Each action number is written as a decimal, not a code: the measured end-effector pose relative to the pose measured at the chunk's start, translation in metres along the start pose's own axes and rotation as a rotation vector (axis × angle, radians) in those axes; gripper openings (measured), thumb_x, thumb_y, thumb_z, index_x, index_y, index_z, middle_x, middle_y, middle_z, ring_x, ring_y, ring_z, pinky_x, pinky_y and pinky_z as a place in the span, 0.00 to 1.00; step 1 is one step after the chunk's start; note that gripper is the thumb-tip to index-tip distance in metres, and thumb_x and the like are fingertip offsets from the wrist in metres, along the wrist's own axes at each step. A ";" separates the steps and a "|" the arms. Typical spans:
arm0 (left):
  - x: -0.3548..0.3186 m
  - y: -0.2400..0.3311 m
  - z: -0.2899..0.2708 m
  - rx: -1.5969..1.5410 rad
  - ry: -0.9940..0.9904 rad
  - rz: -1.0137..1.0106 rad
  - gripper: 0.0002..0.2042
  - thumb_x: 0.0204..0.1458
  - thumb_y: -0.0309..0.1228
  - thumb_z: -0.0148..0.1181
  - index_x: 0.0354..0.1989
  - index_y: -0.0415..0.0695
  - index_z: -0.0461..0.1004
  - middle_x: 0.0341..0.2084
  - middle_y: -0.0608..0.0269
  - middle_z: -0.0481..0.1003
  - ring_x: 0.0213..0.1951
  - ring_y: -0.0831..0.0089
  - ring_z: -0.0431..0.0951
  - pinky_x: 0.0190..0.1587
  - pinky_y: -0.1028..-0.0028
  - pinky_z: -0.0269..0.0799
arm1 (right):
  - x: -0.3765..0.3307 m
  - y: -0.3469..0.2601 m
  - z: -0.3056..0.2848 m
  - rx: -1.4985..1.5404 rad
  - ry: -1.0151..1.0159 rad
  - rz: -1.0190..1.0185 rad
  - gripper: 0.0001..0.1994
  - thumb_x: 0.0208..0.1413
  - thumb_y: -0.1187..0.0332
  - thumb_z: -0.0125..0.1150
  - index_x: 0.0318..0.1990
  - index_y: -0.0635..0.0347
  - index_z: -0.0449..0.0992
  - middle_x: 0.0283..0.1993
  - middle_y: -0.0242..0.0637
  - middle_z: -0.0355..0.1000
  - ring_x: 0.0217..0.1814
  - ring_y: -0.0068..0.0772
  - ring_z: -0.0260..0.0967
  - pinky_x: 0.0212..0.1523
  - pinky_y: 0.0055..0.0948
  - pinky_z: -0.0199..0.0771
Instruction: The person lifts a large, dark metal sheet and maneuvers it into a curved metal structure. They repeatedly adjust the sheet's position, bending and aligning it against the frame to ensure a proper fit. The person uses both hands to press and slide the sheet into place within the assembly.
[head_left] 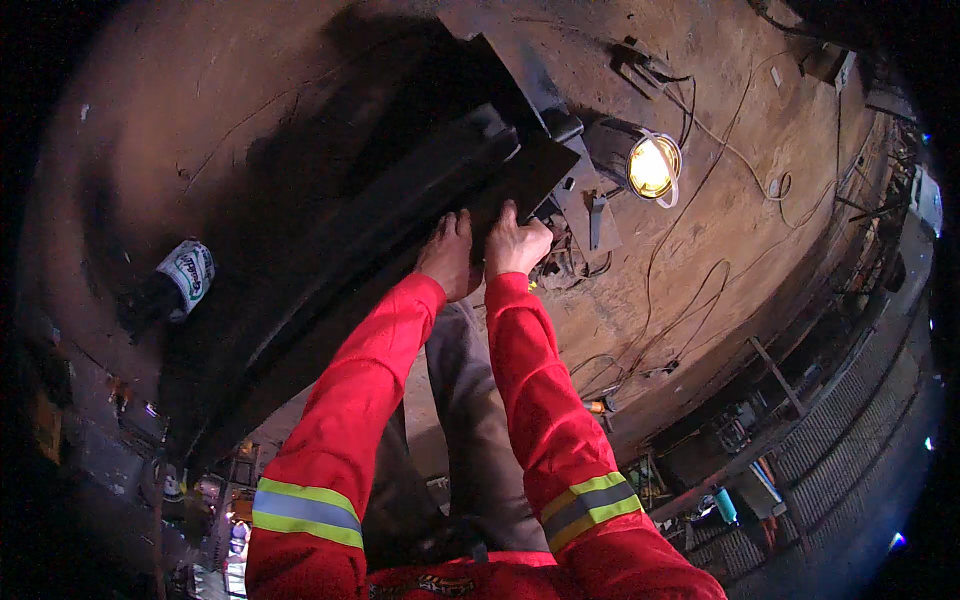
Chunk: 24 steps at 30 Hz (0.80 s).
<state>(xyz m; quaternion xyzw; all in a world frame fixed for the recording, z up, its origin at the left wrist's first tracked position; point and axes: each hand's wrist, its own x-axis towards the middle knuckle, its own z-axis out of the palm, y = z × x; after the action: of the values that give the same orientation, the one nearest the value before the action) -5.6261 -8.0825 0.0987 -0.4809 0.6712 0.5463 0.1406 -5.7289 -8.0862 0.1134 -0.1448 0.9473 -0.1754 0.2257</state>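
A long dark metal beam point(380, 200) runs from the lower left up to the middle, with a flat dark plate point(540, 170) along its near side. My left hand point(447, 257) is closed over the near edge of this plate, fingertips on its upper face. Close beside it on the right, my right hand point(516, 244) grips the same edge near the plate's end, its thumb side up. The undersides of both grips are hidden. Right of my right hand lie small flat metal pieces point(597, 215) and a tangle of dark bits.
A lit work lamp point(652, 167) stands beyond the beam's right end. Cables point(700, 300) loop over the brown floor at right. A white printed bag point(188, 272) with something dark lies at left. A metal frame point(780, 375) and a teal bottle point(725, 506) are at lower right.
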 end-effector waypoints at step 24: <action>0.070 0.064 -0.020 0.035 -0.048 0.121 0.45 0.37 0.38 0.64 0.60 0.27 0.45 0.55 0.34 0.57 0.57 0.43 0.61 0.58 0.58 0.61 | 0.056 -0.012 -0.041 0.143 -0.207 0.039 0.24 0.53 0.56 0.56 0.22 0.76 0.74 0.19 0.58 0.69 0.19 0.41 0.69 0.28 0.40 0.67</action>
<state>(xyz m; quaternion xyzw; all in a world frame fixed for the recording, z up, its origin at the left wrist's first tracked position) -5.7051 -8.1381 0.0942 -0.4237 0.7049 0.5534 0.1320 -5.7935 -8.1059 0.1313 -0.1272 0.9065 -0.2223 0.3355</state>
